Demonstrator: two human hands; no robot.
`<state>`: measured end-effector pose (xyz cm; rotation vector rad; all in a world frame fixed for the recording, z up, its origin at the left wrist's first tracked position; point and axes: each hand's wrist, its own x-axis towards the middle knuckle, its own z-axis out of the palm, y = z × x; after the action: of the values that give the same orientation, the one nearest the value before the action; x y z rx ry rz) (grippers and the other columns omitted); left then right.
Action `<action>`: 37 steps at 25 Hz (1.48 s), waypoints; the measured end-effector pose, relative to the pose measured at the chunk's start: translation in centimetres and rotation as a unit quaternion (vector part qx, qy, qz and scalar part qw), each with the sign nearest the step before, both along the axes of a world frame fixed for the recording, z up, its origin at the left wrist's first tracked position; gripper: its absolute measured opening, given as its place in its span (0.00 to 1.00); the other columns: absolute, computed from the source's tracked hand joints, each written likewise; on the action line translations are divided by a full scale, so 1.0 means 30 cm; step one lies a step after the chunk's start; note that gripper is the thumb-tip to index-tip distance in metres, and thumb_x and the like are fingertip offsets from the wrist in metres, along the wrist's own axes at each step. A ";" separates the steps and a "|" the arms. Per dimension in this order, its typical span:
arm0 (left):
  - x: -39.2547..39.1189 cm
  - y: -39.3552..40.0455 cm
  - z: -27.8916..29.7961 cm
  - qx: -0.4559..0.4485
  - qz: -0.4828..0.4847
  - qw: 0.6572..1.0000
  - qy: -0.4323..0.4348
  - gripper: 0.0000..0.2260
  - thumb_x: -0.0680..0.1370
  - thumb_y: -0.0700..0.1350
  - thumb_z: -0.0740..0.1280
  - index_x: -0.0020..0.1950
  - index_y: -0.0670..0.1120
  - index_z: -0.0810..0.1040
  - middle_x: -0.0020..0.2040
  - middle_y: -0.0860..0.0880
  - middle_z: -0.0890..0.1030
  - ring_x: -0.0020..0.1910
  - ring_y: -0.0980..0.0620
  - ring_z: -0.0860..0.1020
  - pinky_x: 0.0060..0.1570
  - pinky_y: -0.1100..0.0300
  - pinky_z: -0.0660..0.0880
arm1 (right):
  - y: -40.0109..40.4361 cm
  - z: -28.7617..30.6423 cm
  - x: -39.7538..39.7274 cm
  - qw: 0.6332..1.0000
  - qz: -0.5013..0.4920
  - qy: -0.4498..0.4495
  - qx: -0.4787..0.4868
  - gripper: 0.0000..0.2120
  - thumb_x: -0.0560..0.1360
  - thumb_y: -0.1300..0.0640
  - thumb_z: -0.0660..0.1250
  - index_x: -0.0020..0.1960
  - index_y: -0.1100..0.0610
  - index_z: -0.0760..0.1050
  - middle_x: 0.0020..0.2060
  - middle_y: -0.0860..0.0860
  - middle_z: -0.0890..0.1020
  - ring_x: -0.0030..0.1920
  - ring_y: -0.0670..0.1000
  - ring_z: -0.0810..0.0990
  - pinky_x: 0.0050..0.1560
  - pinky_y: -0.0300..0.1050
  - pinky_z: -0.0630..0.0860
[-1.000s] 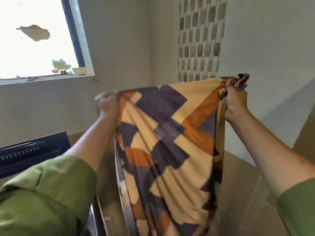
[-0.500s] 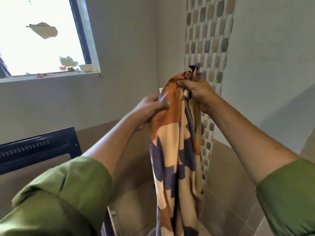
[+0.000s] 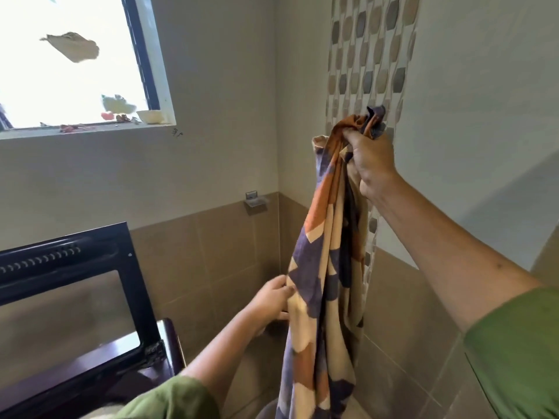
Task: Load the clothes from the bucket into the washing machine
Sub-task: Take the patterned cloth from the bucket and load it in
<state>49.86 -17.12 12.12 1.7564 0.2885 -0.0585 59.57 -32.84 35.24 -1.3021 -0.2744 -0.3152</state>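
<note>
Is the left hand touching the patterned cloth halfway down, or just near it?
Touching. The head view shows the left hand with fingertips against the hanging patterned cloth at its edge, no gap visible, while the right hand grips the bunched top.

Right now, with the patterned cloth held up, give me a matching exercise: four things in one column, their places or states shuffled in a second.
Things:
1. right hand
2. left hand
3. small bowl
4. washing machine lid

States:
A. stands raised open at lower left
B. grips the bunched top of the patterned cloth
C. sits on the window sill
D. touches the cloth's edge halfway down

Pairs: 1-B, 2-D, 3-C, 4-A
</note>
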 end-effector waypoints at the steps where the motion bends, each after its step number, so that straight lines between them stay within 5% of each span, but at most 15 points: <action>1: 0.004 0.055 0.022 0.022 0.057 0.998 -0.034 0.08 0.81 0.39 0.61 0.44 0.46 0.76 0.39 0.46 0.78 0.38 0.51 0.77 0.36 0.52 0.75 | -0.025 0.001 0.017 1.000 -0.022 0.014 0.012 0.04 0.71 0.59 0.70 0.39 0.52 0.77 0.35 0.50 0.82 0.40 0.53 0.84 0.49 0.49 0.82; 4: 0.020 0.282 0.207 0.163 0.204 0.957 -0.123 0.11 0.79 0.37 0.63 0.37 0.46 0.73 0.37 0.46 0.76 0.41 0.49 0.73 0.36 0.55 0.66 | -0.115 -0.004 0.059 0.994 -0.043 0.073 -0.070 0.04 0.74 0.60 0.68 0.40 0.55 0.76 0.39 0.54 0.80 0.36 0.52 0.80 0.43 0.46 0.79; 7: 0.050 0.474 0.581 0.251 0.306 0.893 -0.214 0.06 0.77 0.37 0.62 0.44 0.43 0.78 0.47 0.39 0.78 0.49 0.46 0.76 0.40 0.58 0.67 | -0.166 0.028 0.064 0.946 0.000 0.117 -0.301 0.09 0.75 0.53 0.70 0.50 0.59 0.79 0.42 0.56 0.81 0.42 0.55 0.81 0.54 0.49 0.77; 8: 0.056 0.492 0.725 0.276 0.339 0.861 -0.259 0.06 0.77 0.39 0.62 0.47 0.43 0.80 0.50 0.39 0.80 0.52 0.45 0.78 0.44 0.59 0.71 | -0.161 0.054 0.066 0.950 -0.014 0.086 -0.301 0.10 0.74 0.52 0.70 0.50 0.58 0.80 0.44 0.56 0.82 0.46 0.55 0.82 0.58 0.51 0.77; 10: 0.067 0.463 0.980 0.285 0.356 0.818 -0.351 0.05 0.76 0.44 0.64 0.44 0.50 0.79 0.50 0.46 0.79 0.51 0.48 0.79 0.42 0.70 0.72 | -0.141 0.121 0.064 0.984 -0.048 0.029 -0.169 0.09 0.72 0.53 0.72 0.49 0.56 0.81 0.48 0.55 0.84 0.49 0.54 0.84 0.59 0.54 0.78; 13: 0.142 0.320 1.131 0.252 0.202 0.872 -0.368 0.02 0.68 0.46 0.68 0.36 0.51 0.79 0.41 0.47 0.78 0.35 0.53 0.77 0.37 0.64 0.73 | -0.075 0.160 0.040 0.994 0.109 -0.007 0.032 0.19 0.69 0.46 0.75 0.53 0.58 0.81 0.46 0.55 0.85 0.46 0.52 0.84 0.54 0.52 0.81; 16: 0.197 0.161 1.017 0.240 0.015 0.932 -0.271 0.04 0.72 0.45 0.69 0.46 0.47 0.80 0.39 0.47 0.81 0.37 0.50 0.79 0.43 0.53 0.79 | 0.053 0.126 -0.089 0.938 0.292 -0.050 -0.180 0.10 0.77 0.49 0.66 0.52 0.55 0.78 0.41 0.50 0.85 0.42 0.49 0.84 0.41 0.42 0.81; 18: 0.144 0.080 0.927 0.154 0.006 0.949 -0.275 0.03 0.77 0.39 0.67 0.46 0.47 0.78 0.38 0.48 0.80 0.36 0.53 0.79 0.39 0.59 0.79 | 0.077 0.094 -0.094 0.908 0.298 -0.071 -0.287 0.07 0.76 0.56 0.68 0.53 0.56 0.79 0.43 0.52 0.85 0.45 0.50 0.85 0.46 0.41 0.81; 21: 0.056 0.082 0.804 0.025 0.000 0.968 -0.249 0.03 0.77 0.39 0.68 0.51 0.42 0.78 0.39 0.48 0.78 0.36 0.54 0.77 0.33 0.63 0.76 | 0.069 0.074 -0.046 0.943 0.217 -0.029 -0.252 0.10 0.69 0.59 0.75 0.50 0.59 0.82 0.44 0.56 0.86 0.45 0.54 0.85 0.52 0.50 0.81; 24: -0.003 0.112 0.636 -0.011 -0.135 0.981 -0.137 0.15 0.76 0.41 0.71 0.61 0.38 0.76 0.49 0.43 0.81 0.44 0.50 0.81 0.44 0.58 0.80 | 0.079 0.086 -0.036 0.981 0.144 0.005 -0.128 0.04 0.68 0.64 0.73 0.40 0.57 0.81 0.30 0.51 0.84 0.32 0.50 0.83 0.38 0.44 0.79; 29: -0.060 0.173 0.230 -0.302 -0.213 0.929 0.022 0.13 0.69 0.49 0.76 0.49 0.44 0.84 0.44 0.44 0.84 0.40 0.50 0.83 0.44 0.56 0.81 | -0.004 0.102 0.001 0.999 0.019 0.026 -0.021 0.06 0.66 0.62 0.75 0.40 0.56 0.79 0.32 0.50 0.83 0.32 0.49 0.82 0.39 0.42 0.82; 30: -0.080 0.188 0.174 -0.265 -0.192 0.943 0.065 0.12 0.69 0.49 0.75 0.48 0.43 0.84 0.42 0.44 0.82 0.37 0.51 0.81 0.40 0.58 0.79 | -0.029 0.098 0.014 0.999 0.009 0.031 0.002 0.07 0.65 0.63 0.75 0.41 0.56 0.79 0.34 0.51 0.82 0.34 0.50 0.83 0.43 0.45 0.82; 34: -0.116 0.253 0.114 0.159 -0.141 0.969 0.127 0.10 0.79 0.49 0.68 0.40 0.46 0.81 0.32 0.51 0.79 0.28 0.57 0.75 0.29 0.65 0.70 | -0.126 0.070 0.061 0.996 -0.025 0.056 0.063 0.07 0.68 0.66 0.73 0.40 0.55 0.77 0.35 0.51 0.81 0.36 0.50 0.82 0.49 0.49 0.82; 36: -0.077 0.345 0.213 0.276 0.072 0.958 0.021 0.12 0.77 0.47 0.68 0.35 0.45 0.79 0.30 0.49 0.75 0.29 0.52 0.73 0.28 0.64 0.67 | -0.164 0.049 0.080 0.996 -0.052 0.066 0.042 0.06 0.70 0.64 0.71 0.41 0.54 0.77 0.37 0.50 0.81 0.38 0.49 0.82 0.52 0.50 0.82; 37: -0.049 0.391 0.281 0.240 0.210 0.945 -0.064 0.12 0.74 0.48 0.69 0.33 0.43 0.79 0.31 0.47 0.75 0.34 0.51 0.74 0.31 0.61 0.69 | -0.175 0.041 0.084 0.995 -0.043 0.073 0.045 0.06 0.71 0.64 0.71 0.41 0.54 0.77 0.37 0.50 0.81 0.38 0.49 0.82 0.52 0.50 0.82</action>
<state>48.39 -5.38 20.54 2.1288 0.6155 0.4699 62.09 -38.08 36.48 -1.2432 -0.0791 -0.3006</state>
